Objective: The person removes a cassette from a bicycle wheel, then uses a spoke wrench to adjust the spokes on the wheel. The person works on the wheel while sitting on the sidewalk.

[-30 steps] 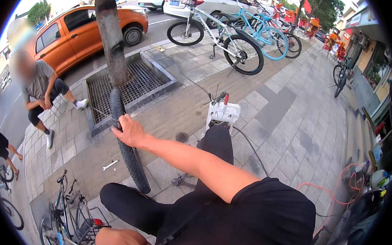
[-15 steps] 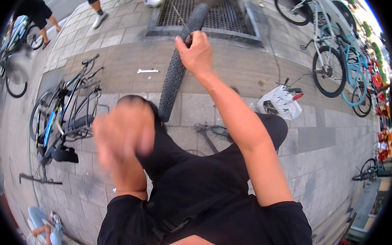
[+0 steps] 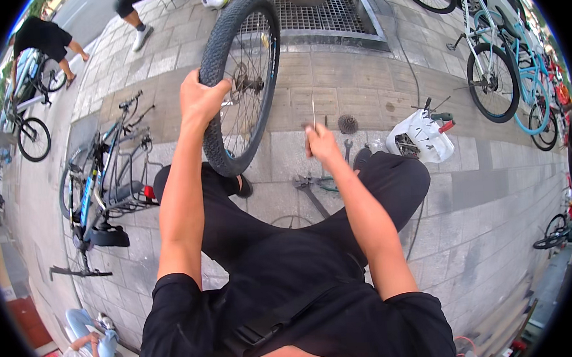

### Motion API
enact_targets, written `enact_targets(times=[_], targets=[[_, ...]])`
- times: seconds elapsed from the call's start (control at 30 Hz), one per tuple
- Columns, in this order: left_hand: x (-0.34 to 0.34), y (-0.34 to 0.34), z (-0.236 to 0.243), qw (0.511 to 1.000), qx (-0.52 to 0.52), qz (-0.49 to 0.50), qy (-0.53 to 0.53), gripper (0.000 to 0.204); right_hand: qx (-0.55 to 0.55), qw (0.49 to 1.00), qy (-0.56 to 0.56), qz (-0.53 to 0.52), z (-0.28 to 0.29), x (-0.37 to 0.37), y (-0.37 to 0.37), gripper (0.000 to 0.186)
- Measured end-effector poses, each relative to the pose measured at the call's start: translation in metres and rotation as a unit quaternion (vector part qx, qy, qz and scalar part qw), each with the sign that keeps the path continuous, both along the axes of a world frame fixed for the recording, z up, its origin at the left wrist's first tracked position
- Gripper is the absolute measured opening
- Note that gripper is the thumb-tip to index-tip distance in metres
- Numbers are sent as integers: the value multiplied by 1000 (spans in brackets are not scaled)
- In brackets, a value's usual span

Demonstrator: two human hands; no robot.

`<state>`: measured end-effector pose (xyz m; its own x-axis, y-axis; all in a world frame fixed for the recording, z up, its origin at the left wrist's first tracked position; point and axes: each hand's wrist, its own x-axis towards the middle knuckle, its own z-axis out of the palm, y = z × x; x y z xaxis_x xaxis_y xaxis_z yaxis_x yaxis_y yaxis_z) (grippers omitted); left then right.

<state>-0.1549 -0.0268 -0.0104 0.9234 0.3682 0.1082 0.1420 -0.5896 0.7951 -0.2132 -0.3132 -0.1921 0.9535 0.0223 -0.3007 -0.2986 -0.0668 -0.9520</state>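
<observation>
A bicycle wheel (image 3: 222, 46) with a black knobbly tyre stands upright in front of me on the paving. My left hand (image 3: 199, 99) grips its tyre on the near left side. My right hand (image 3: 322, 144) is closed around a thin metal rod-like tool (image 3: 314, 115) that points up, just right of the wheel's spokes and hub (image 3: 250, 85). I am crouched, with my knees in black trousers on either side.
A cassette sprocket (image 3: 348, 123), tools (image 3: 312, 187) and a white bag (image 3: 419, 136) lie on the paving to the right. A blue bicycle (image 3: 102, 188) lies at left. Parked bicycles (image 3: 487, 64) stand at right. A metal tree grate (image 3: 329, 11) is beyond. Other people are at upper left and lower left.
The hand on the tyre is now my left; it was my right before. My right hand now holds a thin tool beside the spokes. The view has tilted further down.
</observation>
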Motion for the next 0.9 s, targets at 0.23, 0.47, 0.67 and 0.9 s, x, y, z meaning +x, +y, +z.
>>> enact_targets(times=[0.23, 0.47, 0.67, 0.9], targets=[[-47, 8, 92, 986, -162, -20, -36, 41, -13, 976, 190, -102, -92, -22, -36, 30], [-103, 80, 132, 922, -346, -33, -170, 33, 192, 944, 36, -267, -14, 71, -128, 49], [-88, 100, 90, 863, -460, -83, -190, 36, 252, 955, 9, -158, 69, 103, -189, 47], [-44, 116, 29, 825, -535, -103, -149, 47, 278, 928, -146, -201, 139, 77, -224, 49]])
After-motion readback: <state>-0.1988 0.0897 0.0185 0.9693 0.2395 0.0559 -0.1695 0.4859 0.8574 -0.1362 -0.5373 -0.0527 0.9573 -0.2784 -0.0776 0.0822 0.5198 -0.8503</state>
